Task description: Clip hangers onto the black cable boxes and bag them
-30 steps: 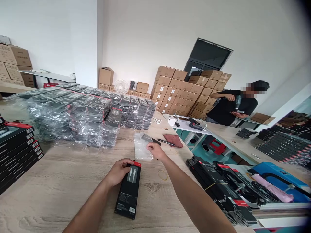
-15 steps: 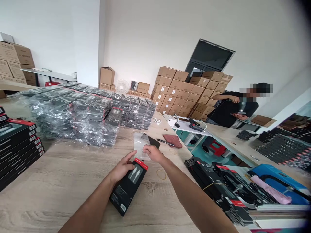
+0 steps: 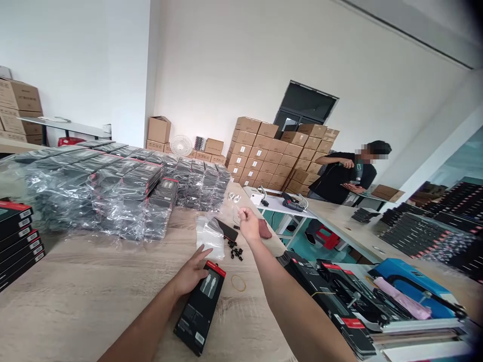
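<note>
A black cable box (image 3: 198, 314) with a red top edge and a picture of a white cable lies flat on the wooden table. My left hand (image 3: 191, 274) rests at its upper left, thumb on the box and fingers stretched toward a stack of clear plastic bags (image 3: 208, 236). Farther off, my right hand (image 3: 249, 224) is raised over the table, finger and thumb pinching a thin clear plastic piece (image 3: 236, 215). Below that hand are several small black parts (image 3: 236, 251) and a dark flat phone-like object (image 3: 226, 229). A rubber band (image 3: 238, 283) lies right of the box.
Plastic-wrapped stacks of boxes (image 3: 101, 196) fill the table's far left, with more black boxes (image 3: 18, 241) at the near left. Banded flat packages (image 3: 320, 296) and a blue case (image 3: 418, 284) are at right. A person (image 3: 343, 173) holds a handheld tool beyond, near cartons (image 3: 264, 151).
My right hand has moved away from the box, up and to the right, with the clear piece. The small black parts have come into view. My left hand stays by the box.
</note>
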### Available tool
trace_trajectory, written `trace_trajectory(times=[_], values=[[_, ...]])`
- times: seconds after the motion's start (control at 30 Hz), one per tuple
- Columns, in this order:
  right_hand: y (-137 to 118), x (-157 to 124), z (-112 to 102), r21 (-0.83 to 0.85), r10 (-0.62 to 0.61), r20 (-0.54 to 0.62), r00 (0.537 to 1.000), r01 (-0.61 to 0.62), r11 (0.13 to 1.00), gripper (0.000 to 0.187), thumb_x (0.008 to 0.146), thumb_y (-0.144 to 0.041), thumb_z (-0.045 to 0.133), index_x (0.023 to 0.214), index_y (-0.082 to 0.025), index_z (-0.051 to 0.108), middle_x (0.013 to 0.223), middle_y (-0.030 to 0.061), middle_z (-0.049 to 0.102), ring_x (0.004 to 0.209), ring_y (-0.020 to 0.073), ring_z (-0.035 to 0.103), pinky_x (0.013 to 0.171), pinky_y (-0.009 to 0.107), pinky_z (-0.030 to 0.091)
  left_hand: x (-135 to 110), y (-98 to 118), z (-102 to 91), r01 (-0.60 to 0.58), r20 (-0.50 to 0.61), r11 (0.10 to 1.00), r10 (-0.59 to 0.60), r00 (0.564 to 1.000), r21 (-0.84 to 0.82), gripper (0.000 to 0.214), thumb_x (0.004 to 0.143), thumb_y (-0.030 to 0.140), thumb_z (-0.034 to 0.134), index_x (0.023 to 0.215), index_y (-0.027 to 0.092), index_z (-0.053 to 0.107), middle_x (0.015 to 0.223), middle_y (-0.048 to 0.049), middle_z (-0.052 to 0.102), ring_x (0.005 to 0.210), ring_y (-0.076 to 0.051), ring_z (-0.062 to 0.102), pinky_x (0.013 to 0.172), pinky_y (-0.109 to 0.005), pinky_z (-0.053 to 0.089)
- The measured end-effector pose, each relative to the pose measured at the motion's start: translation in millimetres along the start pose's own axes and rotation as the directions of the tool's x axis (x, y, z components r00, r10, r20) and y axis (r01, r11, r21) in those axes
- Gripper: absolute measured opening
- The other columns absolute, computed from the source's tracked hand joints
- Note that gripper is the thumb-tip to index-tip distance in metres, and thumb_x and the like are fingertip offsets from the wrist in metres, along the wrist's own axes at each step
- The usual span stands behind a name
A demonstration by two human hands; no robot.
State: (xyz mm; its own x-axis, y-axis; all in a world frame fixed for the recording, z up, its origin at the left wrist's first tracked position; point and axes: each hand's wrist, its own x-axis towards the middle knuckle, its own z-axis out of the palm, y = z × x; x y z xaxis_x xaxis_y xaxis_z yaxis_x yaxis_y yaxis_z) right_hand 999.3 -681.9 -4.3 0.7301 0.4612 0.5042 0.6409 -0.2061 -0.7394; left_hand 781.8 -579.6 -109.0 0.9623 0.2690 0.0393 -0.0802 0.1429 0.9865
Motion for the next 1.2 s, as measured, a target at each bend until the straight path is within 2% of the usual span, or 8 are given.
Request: trace_trajectory(times=[0.2,0.3,0.47,0.7,0.83,0.97,1.07,1.2], values=[[-32.5,-54.1,12.6,-0.146,-0.271,0.124,0.955,0.287,0.947,0.02,0.087,-0.031,0.047,0.08,-0.023,0.064,0.083,0.0058,0.059,0.083,0.0216,0.054,0.078,0.031,0.04,-27.5,24.2,-16.0,-0.065,-0.146,0.992,0.08,0.986,0.104,0.012,0.07,0.024,0.066,0.076,0.019,0.073,0.147,-0.0064,0.035,0.135,-0.03,0.032,0.103,-0.037,0.032],[-32.8,-99.1,37.3,-0.188,-0.339,0.234,0.911,0.385,0.904,0.024,0.09,-0.028,0.044,0.082,-0.025,0.067,0.079,0.0063,0.059,0.08,0.0214,0.055,0.073,0.031,0.042,-35.3,26.8,-25.5,-0.004,-0.257,0.988,0.045,0.965,0.157,0.023,0.072,0.04,0.067,0.071,0.017,0.072,0.136,-0.0125,0.05,0.137,-0.031,0.028,0.108,-0.041,0.024],[-23.4,-149.6,69.9,-0.093,-0.334,0.289,0.897,0.374,0.923,0.021,0.09,-0.023,0.048,0.088,-0.025,0.068,0.078,0.0036,0.062,0.077,0.0177,0.057,0.069,0.029,0.045,-35.0,17.0,-28.0,-0.019,-0.218,0.949,0.092,0.972,0.316,0.027,0.071,0.044,0.067,0.072,0.018,0.073,0.106,-0.0111,0.069,0.133,-0.031,0.035,0.106,-0.038,0.03],[-21.2,-151.8,66.9,0.057,-0.134,0.099,0.986,0.129,0.99,0.019,0.086,-0.031,0.054,0.097,-0.02,0.065,0.08,0.0036,0.065,0.073,0.017,0.059,0.07,0.03,0.049,-34.7,18.9,-26.4,-0.033,-0.194,0.937,0.106,0.975,0.347,0.027,0.077,0.04,0.059,0.083,0.021,0.076,0.099,-0.0056,0.071,0.112,-0.026,0.056,0.097,-0.032,0.04],[-25.2,-154.1,65.8,-0.045,-0.172,0.168,0.971,0.182,0.982,0.041,0.073,-0.033,0.069,0.111,-0.022,0.059,0.098,0.0063,0.062,0.087,0.0209,0.058,0.077,0.034,0.049,-35.5,25.0,-27.4,-0.08,-0.168,0.939,0.143,0.975,0.334,0.031,0.082,0.041,0.053,0.089,0.02,0.076,0.094,-0.0041,0.071,0.089,-0.02,0.062,0.083,-0.027,0.045],[-27.2,-155.3,68.4,-0.145,-0.191,0.129,0.973,0.209,0.967,0.013,0.081,-0.021,0.055,0.092,-0.022,0.063,0.088,0.0058,0.062,0.085,0.0212,0.058,0.08,0.036,0.047,-35.7,23.0,-28.8,-0.064,-0.187,0.929,0.141,0.972,0.366,0.031,0.083,0.041,0.053,0.089,0.02,0.076,0.087,-0.0035,0.07,0.083,-0.019,0.061,0.076,-0.025,0.045],[-28.9,-154.4,71.5,-0.136,-0.191,0.046,0.981,0.195,0.971,0.014,0.082,-0.019,0.052,0.092,-0.021,0.062,0.09,0.0063,0.061,0.09,0.0213,0.057,0.083,0.036,0.047,-35.2,19.4,-30.0,-0.035,-0.196,0.925,0.117,0.974,0.379,0.032,0.083,0.04,0.053,0.089,0.019,0.075,0.087,-0.0037,0.069,0.081,-0.018,0.061,0.073,-0.025,0.045],[-30.6,-155.4,77.0,-0.11,-0.206,0.159,0.966,0.224,0.968,0.033,0.072,-0.019,0.063,0.105,-0.022,0.06,0.098,0.0061,0.062,0.092,0.0211,0.058,0.084,0.035,0.048,-35.1,17.4,-30.3,-0.06,-0.187,0.909,0.148,0.971,0.412,0.032,0.083,0.039,0.052,0.084,0.018,0.075,0.084,-0.0039,0.068,0.08,-0.017,0.06,0.072,-0.024,0.044]])
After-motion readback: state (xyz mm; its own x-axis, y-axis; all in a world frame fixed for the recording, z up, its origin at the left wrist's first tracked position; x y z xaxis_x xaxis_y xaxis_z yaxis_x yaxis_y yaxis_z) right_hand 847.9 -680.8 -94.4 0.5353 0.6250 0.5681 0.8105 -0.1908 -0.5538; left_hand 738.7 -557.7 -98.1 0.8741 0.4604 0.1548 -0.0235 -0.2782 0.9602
